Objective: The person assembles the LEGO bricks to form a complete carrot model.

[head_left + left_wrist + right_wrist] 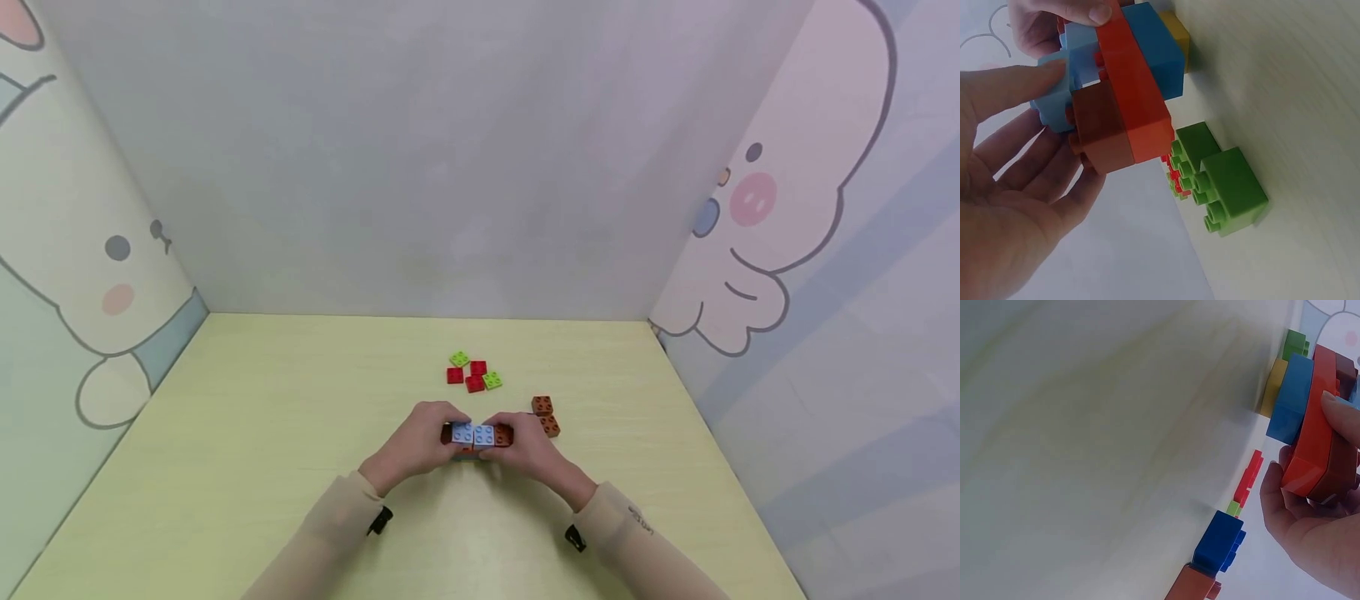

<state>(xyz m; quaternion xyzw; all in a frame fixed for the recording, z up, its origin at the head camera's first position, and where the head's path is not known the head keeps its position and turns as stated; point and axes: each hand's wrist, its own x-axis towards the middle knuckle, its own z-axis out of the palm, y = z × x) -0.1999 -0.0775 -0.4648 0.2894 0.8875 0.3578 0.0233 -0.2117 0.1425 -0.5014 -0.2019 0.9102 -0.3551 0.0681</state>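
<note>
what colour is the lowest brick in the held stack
Yellow; the lowest brick shows best in the right wrist view.

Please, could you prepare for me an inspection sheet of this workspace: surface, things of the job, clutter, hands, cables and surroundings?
Surface: pale tabletop, bricks lying on it.
Job's things: brick stack with yellow, blue, red, brown and light blue pieces; loose around it, three red bricks, two lime bricks, two brown bricks, two green bricks, one dark blue brick.
Clutter: nothing seen.
Hands: left hand and right hand both grip the stack.
Cables: nothing seen.
Surroundings: grey wall behind, cartoon-printed side walls.
</note>
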